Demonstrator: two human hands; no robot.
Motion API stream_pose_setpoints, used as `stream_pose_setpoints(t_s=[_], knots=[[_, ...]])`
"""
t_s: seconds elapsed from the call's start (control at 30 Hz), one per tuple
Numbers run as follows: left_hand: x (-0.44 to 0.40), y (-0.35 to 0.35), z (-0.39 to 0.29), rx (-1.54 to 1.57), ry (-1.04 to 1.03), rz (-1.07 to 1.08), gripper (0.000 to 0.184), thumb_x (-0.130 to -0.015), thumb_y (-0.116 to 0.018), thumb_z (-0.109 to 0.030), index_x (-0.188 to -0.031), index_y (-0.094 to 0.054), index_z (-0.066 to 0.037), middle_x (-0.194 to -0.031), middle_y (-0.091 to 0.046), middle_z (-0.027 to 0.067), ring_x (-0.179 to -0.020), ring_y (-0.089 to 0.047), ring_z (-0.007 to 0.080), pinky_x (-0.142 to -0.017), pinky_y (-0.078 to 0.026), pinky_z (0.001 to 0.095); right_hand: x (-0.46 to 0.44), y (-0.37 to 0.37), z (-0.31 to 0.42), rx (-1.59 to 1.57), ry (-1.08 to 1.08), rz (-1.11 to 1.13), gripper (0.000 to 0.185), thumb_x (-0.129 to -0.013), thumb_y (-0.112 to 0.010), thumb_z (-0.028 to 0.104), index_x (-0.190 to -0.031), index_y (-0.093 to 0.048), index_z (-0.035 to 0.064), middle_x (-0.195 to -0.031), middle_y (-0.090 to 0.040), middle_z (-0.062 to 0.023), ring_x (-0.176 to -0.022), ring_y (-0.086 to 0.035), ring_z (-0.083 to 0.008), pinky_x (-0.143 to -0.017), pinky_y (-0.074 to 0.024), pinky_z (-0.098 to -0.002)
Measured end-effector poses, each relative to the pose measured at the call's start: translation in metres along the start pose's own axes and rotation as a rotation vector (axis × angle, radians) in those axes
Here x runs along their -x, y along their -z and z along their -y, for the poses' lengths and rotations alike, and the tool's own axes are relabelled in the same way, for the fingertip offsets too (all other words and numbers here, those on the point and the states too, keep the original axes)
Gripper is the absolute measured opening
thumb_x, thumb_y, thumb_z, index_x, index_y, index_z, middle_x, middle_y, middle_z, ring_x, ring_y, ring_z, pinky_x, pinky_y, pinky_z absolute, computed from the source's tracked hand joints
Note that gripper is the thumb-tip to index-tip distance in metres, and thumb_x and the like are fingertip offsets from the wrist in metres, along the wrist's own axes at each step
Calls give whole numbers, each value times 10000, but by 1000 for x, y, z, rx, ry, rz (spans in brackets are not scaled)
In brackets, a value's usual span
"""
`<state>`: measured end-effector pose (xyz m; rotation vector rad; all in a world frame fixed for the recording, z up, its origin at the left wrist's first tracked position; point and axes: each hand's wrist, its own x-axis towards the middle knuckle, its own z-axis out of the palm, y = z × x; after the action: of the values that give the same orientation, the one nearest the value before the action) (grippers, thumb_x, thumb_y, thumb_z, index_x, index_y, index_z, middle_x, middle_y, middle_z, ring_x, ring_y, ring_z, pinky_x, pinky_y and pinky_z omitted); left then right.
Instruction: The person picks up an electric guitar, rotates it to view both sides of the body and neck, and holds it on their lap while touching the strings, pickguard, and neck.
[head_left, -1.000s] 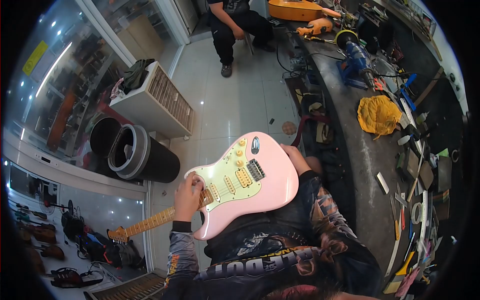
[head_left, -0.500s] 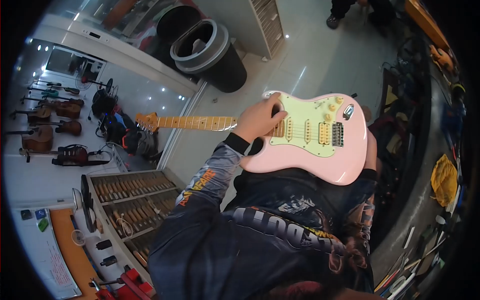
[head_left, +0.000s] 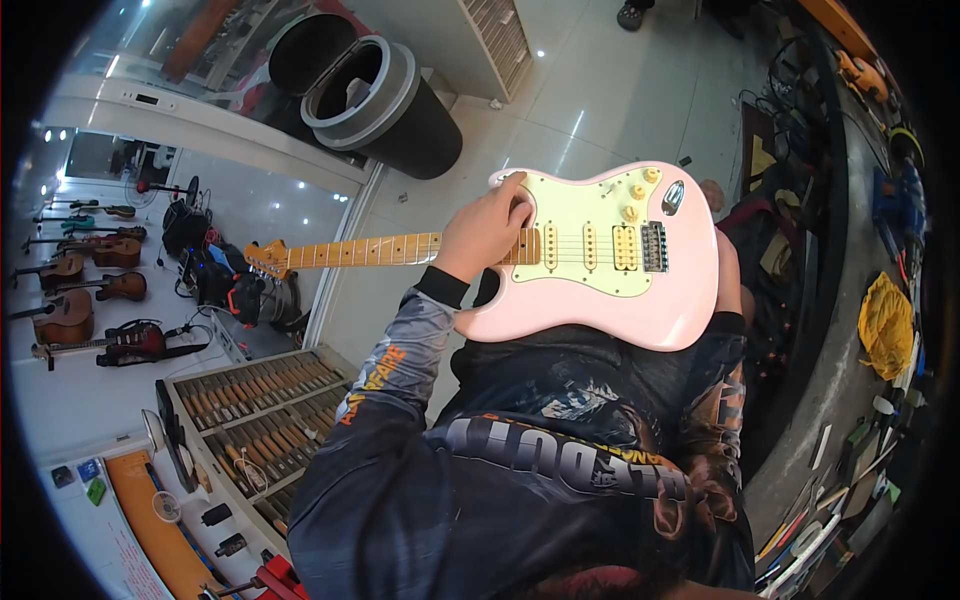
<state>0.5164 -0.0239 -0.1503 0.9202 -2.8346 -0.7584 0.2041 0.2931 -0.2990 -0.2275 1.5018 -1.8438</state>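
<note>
A pale pink electric guitar with a light green pickguard lies face up across my lap. Its maple neck points to the left. My left hand is closed on the body where the neck joins, fingers over the upper horn and thumb near the pickguard edge. At the tail end of the body, my right hand grips from behind; most of it is hidden by the guitar, and part of it shows past the far edge.
An open black bin stands on the tiled floor ahead. To the left are a rack of wooden-handled tools and several hanging guitars. A cluttered bench with a yellow cloth runs along the right. A person's shoe shows at the top.
The room and the guitar have shifted left and slightly up in view as my head turned. Both hands keep their places on the guitar.
</note>
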Motion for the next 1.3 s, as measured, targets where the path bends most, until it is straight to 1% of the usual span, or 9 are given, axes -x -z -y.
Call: stream_pose_setpoints(t_s=[0.07, 0.17, 0.27, 0.47, 0.57, 0.67, 0.8, 1.13, 1.3], knots=[[1, -3, 2, -15, 2, -4, 549, -1098, -603, -339, -1590, -515, -113, -1223, -792, 160, -1069, -760, 432, -911, -601, 550, -4, 6, -6, 25, 22, -37, 331, -1159, -519, 192, -1246, -761, -16, -1123, -766, -69, -993, -730, -150, -884, -581, -305], [1, -3, 1, -10, 8, -4, 547, -1101, -601, -339, -1599, -511, -132, -1221, -789, 179, -1072, -757, 442, -910, -596, 549, -3, 6, -6, -35, 35, -44, 274, -1143, -603, 217, -1208, -757, -1, -1081, -787, -74, -944, -753, -153, -851, -604, -302], [2, -2, 1, -3, 11, -4, 537, -1108, -595, -339, -1607, -509, -160, -1226, -785, 200, -1076, -753, 456, -913, -585, 547, -6, 14, -11, 103, 85, -2, 316, -1153, -527, 176, -1252, -752, -23, -1144, -759, -76, -1015, -727, -149, -897, -577, -301], [1, -7, 6, 1, 1, -16, 533, -1104, -593, -334, -1607, -516, -175, -1229, -788, 194, -1062, -756, 456, -905, -587, 549, -3, 9, -9, 140, 138, -1, 292, -1150, -543, 175, -1233, -752, -12, -1106, -756, -73, -988, -732, -154, -875, -582, -296], [-2, -9, 8, 2, 11, -8, 531, -1101, -599, -335, -1600, -516, -175, -1236, -785, 190, -1068, -756, 449, -906, -588, 550, -1, 8, -7, -127, 24, -6, 267, -1148, -559, 184, -1187, -757, 8, -1075, -758, -60, -957, -736, -147, -845, -586, -296], [1, -5, 2, 24, 33, 11, 528, -1094, -612, -336, -1582, -520, -155, -1254, -779, 185, -1114, -741, 455, -924, -584, 560, -1, 11, -9, -69, 83, 11, 250, -1145, -576, 205, -1146, -757, 33, -1044, -751, -42, -930, -727, -133, -823, -581, -293], [-1, -10, 8, 16, 6, -11, 554, -1094, -629, -347, -1618, -517, -207, -1191, -801, 147, -966, -788, 369, -870, -604, 498, 0, 6, -6, -23, 79, -42, 261, -1149, -587, 254, -1121, -748, 51, -1000, -728, -20, -895, -696, -121, -808, -554, -288], [-1, -11, 8, 16, 20, -4, 566, -1094, -633, -365, -1626, -511, -215, -1192, -805, 168, -967, -793, 384, -875, -604, 509, -4, 10, -10, 67, 107, -55, 280, -1158, -599, 292, -1097, -731, 52, -968, -714, -8, -880, -684, -111, -798, -540, -283], [-1, -11, 7, 27, 18, -9, 564, -1096, -637, -359, -1626, -511, -214, -1192, -806, 167, -967, -794, 386, -872, -603, 508, 1, 7, -4, -51, 36, -61, 279, -1157, -603, 287, -1141, -735, 41, -996, -727, -14, -901, -691, -112, -812, -545, -283]])
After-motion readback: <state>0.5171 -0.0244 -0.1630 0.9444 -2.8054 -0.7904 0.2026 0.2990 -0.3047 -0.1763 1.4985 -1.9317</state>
